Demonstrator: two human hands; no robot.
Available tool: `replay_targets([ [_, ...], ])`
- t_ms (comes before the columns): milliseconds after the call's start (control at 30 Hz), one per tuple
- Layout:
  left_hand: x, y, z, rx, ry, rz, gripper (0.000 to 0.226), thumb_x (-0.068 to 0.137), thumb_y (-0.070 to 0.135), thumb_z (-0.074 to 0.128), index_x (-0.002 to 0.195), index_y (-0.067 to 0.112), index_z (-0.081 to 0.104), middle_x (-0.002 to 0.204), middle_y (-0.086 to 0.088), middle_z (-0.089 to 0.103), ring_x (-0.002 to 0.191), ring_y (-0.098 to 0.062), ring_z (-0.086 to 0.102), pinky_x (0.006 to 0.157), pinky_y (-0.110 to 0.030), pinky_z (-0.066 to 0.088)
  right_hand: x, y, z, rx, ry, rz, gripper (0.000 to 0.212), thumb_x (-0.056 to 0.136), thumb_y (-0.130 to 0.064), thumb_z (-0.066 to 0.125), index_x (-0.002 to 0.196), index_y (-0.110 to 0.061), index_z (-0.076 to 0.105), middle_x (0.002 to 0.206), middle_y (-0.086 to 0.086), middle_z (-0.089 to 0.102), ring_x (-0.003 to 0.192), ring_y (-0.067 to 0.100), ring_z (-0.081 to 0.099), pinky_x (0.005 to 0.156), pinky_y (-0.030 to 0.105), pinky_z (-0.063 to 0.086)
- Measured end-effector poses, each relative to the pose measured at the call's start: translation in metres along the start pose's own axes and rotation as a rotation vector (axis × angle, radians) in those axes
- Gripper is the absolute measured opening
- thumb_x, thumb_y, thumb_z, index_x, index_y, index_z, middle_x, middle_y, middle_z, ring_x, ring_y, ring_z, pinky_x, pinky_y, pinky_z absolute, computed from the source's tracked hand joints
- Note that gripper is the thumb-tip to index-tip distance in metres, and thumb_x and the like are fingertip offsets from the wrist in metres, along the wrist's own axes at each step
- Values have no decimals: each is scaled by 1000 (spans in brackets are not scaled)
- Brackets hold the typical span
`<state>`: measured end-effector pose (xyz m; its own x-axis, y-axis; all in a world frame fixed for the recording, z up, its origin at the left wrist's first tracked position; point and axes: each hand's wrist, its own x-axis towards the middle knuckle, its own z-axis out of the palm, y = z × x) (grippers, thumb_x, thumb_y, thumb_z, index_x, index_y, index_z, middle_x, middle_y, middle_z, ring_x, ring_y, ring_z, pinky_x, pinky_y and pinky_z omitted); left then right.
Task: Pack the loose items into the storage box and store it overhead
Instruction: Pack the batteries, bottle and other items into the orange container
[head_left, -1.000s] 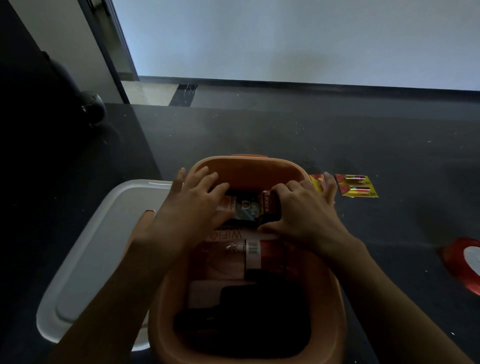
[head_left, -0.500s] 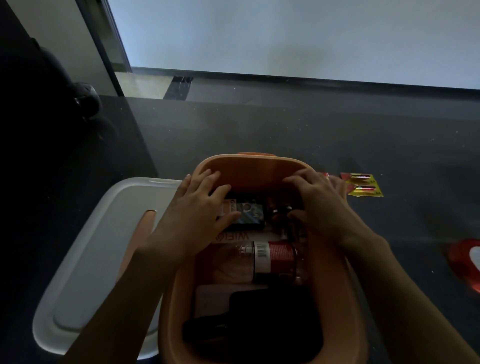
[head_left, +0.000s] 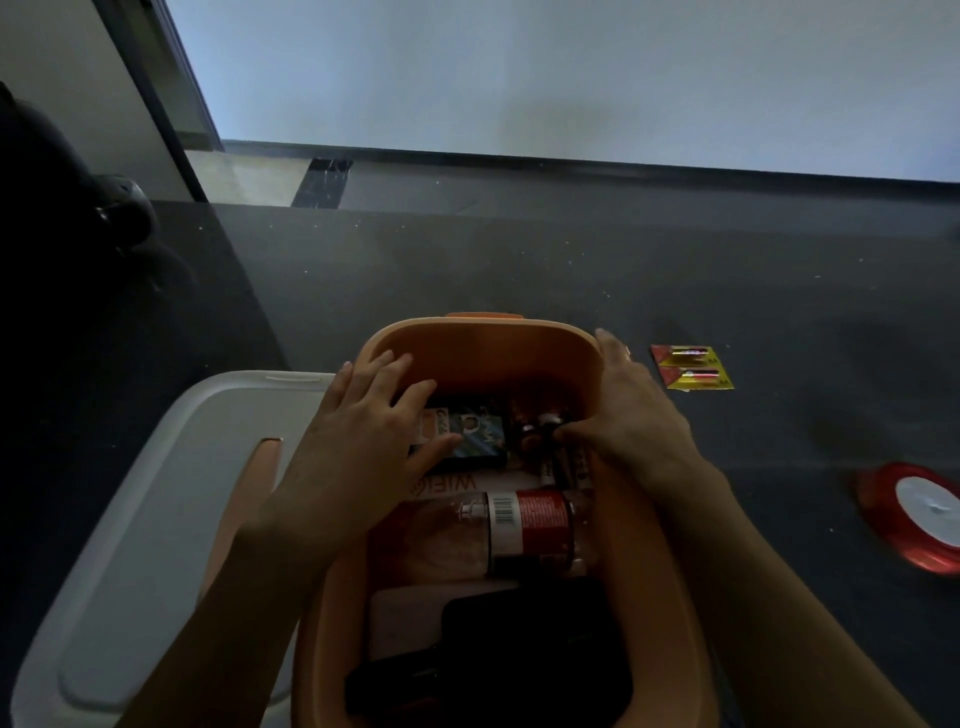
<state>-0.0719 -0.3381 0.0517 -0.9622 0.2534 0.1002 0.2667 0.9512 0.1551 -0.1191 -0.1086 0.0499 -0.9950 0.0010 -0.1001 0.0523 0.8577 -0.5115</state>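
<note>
In the lower middle of the head view, an orange storage box is sitting open on a dark floor, and both of the person's hands are reaching into its far end. The left hand is lying flat with its fingers spread, resting on a small dark printed pack and overlapping the box's left rim. The right hand is coming in over the right rim, thumb and fingers closing on a cluster of dark batteries just right of the printed pack; how firmly it is pinching them is hard to tell in the dim light. Nearer the camera inside the box, a clear bottle with a red label is lying on its side across a pale carton printed with upside-down lettering, and below that a black object is filling the near end, too dark to identify. At the lower left of the frame, a white lid with an orange handle is lying flat just beside the box. To the right of the box, a yellow-and-red battery card is lying loose on the floor near the right hand, and at the right edge of the frame a roll of red ribbon is sitting well apart from everything else.
</note>
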Motion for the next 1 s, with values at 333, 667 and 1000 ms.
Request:
replay_targets([
  [333, 12, 44, -14, -79, -10, 91, 72, 80, 65, 17, 141, 27, 28, 151, -1, 26, 140, -16, 10, 110, -31, -3, -32, 28, -27, 274, 83, -115, 74, 80, -50, 57, 140, -20, 26, 141, 8, 40, 120, 22, 46, 96, 36, 39],
  [667, 22, 198, -13, -241, -88, 270, 79, 72, 71, 18, 141, 34, 16, 150, 12, 22, 135, -4, 11, 103, -24, 7, -55, 162, -76, 189, -122, -67, 47, 87, -34, 55, 130, -19, 42, 121, 4, 57, 96, 5, 53, 71, 11, 39],
  [1000, 24, 257, 97, -200, -355, -412, 77, 86, 56, 41, 145, 30, -3, 151, -5, -24, 140, -25, -13, 111, -42, 4, -39, 257, -109, 28, -54, -229, 63, 80, -36, 64, 135, -20, 37, 139, 8, 41, 125, 18, 39, 100, 32, 35],
])
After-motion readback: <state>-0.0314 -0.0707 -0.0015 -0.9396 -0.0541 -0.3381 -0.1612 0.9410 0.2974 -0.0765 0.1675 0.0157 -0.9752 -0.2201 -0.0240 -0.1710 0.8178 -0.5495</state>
